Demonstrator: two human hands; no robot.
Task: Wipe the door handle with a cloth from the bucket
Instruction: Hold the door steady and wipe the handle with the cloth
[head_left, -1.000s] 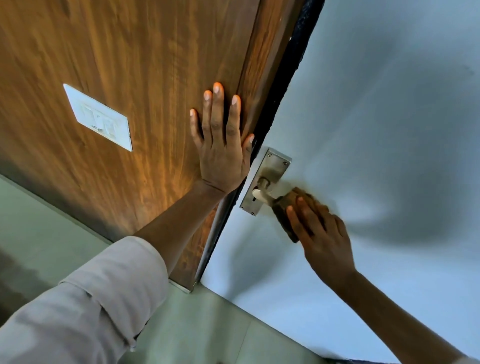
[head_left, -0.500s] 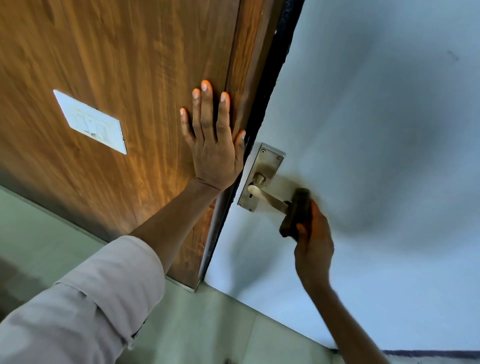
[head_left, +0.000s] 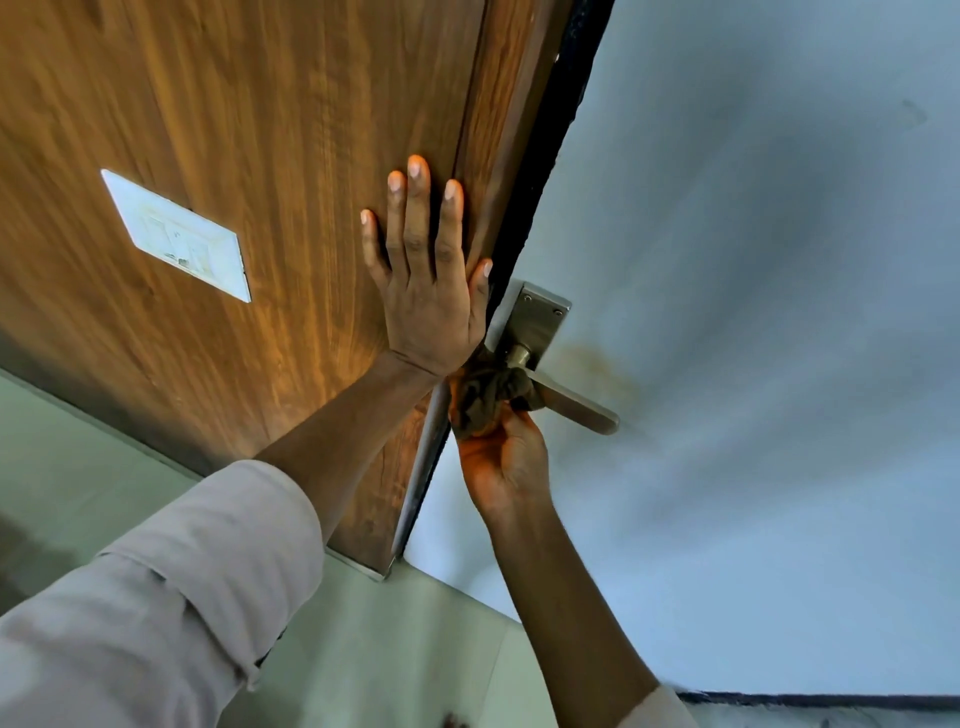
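A metal lever door handle (head_left: 576, 405) on a steel backplate (head_left: 535, 319) sticks out from a pale blue-grey door (head_left: 753, 312). My right hand (head_left: 501, 462) grips a crumpled brown cloth (head_left: 483, 397) and presses it around the inner end of the lever, close to the spindle. The outer end of the lever is bare. My left hand (head_left: 426, 280) lies flat, fingers spread, on the brown wooden panel (head_left: 260, 156) beside the door's edge. No bucket is in view.
A white switch plate (head_left: 179, 236) sits on the wooden panel to the left. A black gap (head_left: 550, 171) runs between panel and door. A brownish stain (head_left: 597, 364) marks the door by the handle. Pale green floor tiles (head_left: 389, 649) lie below.
My right hand has slid the cloth along the lever from its outer end in to the base near the backplate. My left hand stays flat on the wood.
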